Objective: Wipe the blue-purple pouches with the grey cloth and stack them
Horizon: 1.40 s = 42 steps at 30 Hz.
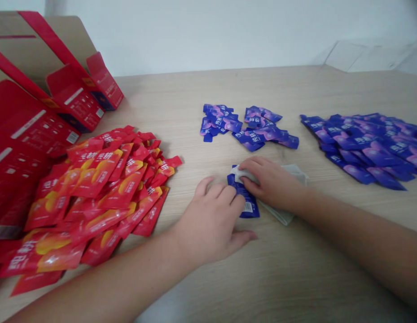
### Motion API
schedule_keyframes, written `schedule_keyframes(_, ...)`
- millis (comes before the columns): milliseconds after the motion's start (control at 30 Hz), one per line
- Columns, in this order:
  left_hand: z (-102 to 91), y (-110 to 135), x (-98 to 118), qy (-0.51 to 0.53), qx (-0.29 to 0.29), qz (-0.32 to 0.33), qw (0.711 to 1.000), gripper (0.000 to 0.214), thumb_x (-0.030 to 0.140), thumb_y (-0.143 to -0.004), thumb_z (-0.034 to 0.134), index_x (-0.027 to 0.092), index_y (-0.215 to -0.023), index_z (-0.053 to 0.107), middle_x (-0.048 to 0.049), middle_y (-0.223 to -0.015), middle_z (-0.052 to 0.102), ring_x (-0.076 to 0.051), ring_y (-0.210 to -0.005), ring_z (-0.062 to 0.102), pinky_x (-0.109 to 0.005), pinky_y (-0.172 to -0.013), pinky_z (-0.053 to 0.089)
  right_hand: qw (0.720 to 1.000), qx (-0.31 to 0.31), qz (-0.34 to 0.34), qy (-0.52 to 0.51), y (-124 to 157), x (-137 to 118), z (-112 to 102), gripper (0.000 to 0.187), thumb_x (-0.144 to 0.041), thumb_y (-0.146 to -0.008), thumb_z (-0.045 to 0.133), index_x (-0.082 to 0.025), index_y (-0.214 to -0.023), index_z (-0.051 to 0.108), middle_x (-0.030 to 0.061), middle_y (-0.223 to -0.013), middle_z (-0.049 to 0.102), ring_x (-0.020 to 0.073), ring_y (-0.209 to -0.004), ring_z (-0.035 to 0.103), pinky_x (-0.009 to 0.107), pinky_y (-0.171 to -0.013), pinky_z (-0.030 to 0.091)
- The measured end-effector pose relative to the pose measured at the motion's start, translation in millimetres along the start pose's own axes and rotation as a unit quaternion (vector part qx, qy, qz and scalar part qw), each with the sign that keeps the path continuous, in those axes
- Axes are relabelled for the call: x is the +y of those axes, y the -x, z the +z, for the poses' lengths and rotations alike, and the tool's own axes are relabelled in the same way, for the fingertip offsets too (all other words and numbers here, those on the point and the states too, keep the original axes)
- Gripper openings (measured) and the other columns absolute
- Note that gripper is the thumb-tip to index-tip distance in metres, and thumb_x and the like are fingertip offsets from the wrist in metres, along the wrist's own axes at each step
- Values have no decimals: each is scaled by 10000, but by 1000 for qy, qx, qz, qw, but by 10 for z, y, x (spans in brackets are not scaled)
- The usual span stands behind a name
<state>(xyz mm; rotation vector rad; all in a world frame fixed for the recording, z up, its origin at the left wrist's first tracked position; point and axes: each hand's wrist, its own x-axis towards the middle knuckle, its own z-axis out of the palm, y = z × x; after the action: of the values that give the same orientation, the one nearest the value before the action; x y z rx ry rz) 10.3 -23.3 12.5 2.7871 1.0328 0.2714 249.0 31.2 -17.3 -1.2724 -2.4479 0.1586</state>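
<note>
Head view: on the desk (296, 287), a dark-blue sachet (252, 201) bearing a barcode (248, 207) lies partly behind the left hand (213, 220), its fingers loosely bent and released, while the right hand's (270, 181) fingers grasp a translucent white bag (297, 172). Red sachets (97, 175) and purple sachets (366, 143) show white Chinese characters, too blurred to read surely.

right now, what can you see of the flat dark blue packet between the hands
The flat, dark blue packet looks like plastic film, with pale small print and a white barcode panel near its lower edge. It lies slightly aslant on the pale wood-look table. The left hand partly hides its left side; contact is unclear. The right hand and crumpled, translucent white film cover part of its upper end, so its seal there cannot be judged.
</note>
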Motion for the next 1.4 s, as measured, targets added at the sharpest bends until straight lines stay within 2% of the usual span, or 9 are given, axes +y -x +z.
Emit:
schedule_keyframes(67, 16, -18, -44, 20, 4, -6, 1000, 617, 748, -916, 743, 189, -1171, 690, -135, -1238, 715, -392, -1218, 659, -610, -1143, 460, 1000, 0, -3, -9, 4, -4, -11, 236, -279, -1059, 599, -192, -1268, 668, 152, -1255, 737, 335, -1196, 700, 546, -1063, 577)
schedule_keyframes(133, 71, -44, -100, 48, 12, -36, 998, 737, 788, -885, 750, 168, -1272, 655, -179, -1372, 685, -415, -1315, 630, -601, -1151, 467, 999, -10, -21, -25, 16, -26, -30, 260, -273, -1046, 611, -192, -1286, 668, 155, -1280, 736, 337, -1228, 690, 551, -1090, 564)
schedule_keyframes(200, 139, -70, -146, 73, 14, -66, 995, 958, 815, -864, 748, 116, -1481, 529, -248, -1574, 572, -450, -1501, 513, -640, -1255, 369, 996, -37, -60, -56, 31, -48, -58, 320, -245, -1011, 641, -183, -1324, 665, 160, -1322, 727, 338, -1275, 670, 551, -1131, 542)
schedule_keyframes(300, 208, -90, -181, 94, -12, -79, 992, 1245, 814, -871, 719, 64, -1700, 173, -308, -1762, 312, -448, -1663, 292, -672, -1343, 195, 986, -67, -100, -116, 40, -59, -101, 423, -195, -952, 680, -203, -1375, 669, 149, -1390, 706, 315, -1315, 654, 521, -1156, 530)
schedule_keyframes(400, 214, -92, -188, 103, -33, -74, 991, 1264, 764, -890, 701, 83, -1727, 42, -307, -1786, 242, -415, -1681, 261, -663, -1362, 125, 984, -56, -95, -143, 39, -47, -126, 376, -171, -951, 669, -234, -1319, 711, 124, -1330, 728, 285, -1264, 678, 485, -1103, 559)
schedule_keyframes(567, 181, -90, -190, 103, -31, -70, 992, 1199, 642, -886, 728, 70, -1725, 90, -303, -1770, 294, -393, -1676, 290, -650, -1365, 135, 987, -38, -71, -136, 54, -51, -166, 275, -173, -960, 676, -219, -1226, 729, 110, -1209, 759, 275, -1178, 708, 461, -1047, 570)
schedule_keyframes(867, 163, -93, -198, 106, -28, -62, 992, 1165, 651, -901, 714, 73, -1729, 132, -292, -1766, 312, -393, -1667, 313, -656, -1361, 153, 989, -96, -48, -99, 50, -125, -254, 235, -276, -1002, 677, -220, -1228, 701, 109, -1184, 744, 303, -1143, 700, 468, -1029, 556)
schedule_keyframes(1200, 183, -51, -193, 97, 2, -62, 993, 1131, 638, -887, 741, 99, -1722, 204, -256, -1748, 378, -397, -1638, 370, -644, -1365, 165, 991, -98, -54, -71, 48, -88, -196, 239, -293, -1012, 655, -221, -1237, 690, 110, -1183, 739, 297, -1129, 700, 447, -1017, 558)
schedule_keyframes(1400, 158, -20, -156, 62, 13, -82, 995, 1156, 682, -868, 750, 73, -1709, 243, -279, -1698, 434, -446, -1600, 405, -671, -1351, 191, 991, -89, -55, -82, 35, -63, -186, 245, -298, -1015, 652, -221, -1246, 687, 112, -1180, 749, 305, -1132, 707, 463, -1019, 563)
